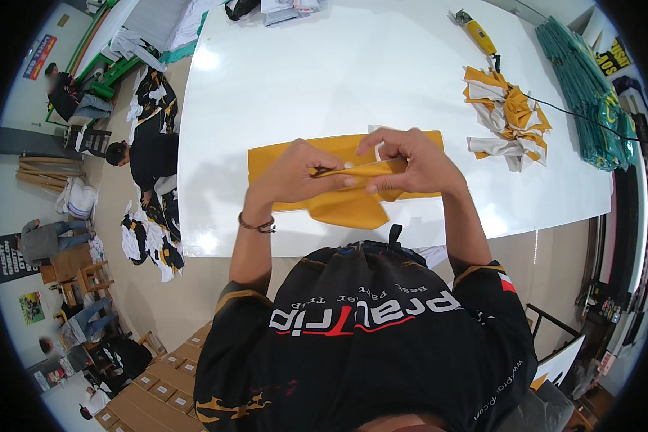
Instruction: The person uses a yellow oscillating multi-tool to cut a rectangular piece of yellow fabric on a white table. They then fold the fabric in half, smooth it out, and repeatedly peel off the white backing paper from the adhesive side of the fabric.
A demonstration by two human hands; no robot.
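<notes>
A mustard-yellow fabric piece [351,210] is lifted above the table, its folded upper edge running between my hands and its lower part hanging toward me. My left hand [300,171] is closed on the left end of that edge, thumb against the fingers. My right hand [419,164] holds the right end, with the thumb along the cloth and the index finger arched above it. Beneath both hands lies a flat stack of yellow fabric [264,164], with a white layer showing at its back and right edges.
On the white table [324,72] are a yellow electric cutter [480,37] with a black cord, a crumpled yellow-and-white fabric pile [515,119] and stacked teal bundles [587,93]. Left of the table, a person in black [151,155] bends over dark garments. Cardboard boxes [155,385] stand behind me.
</notes>
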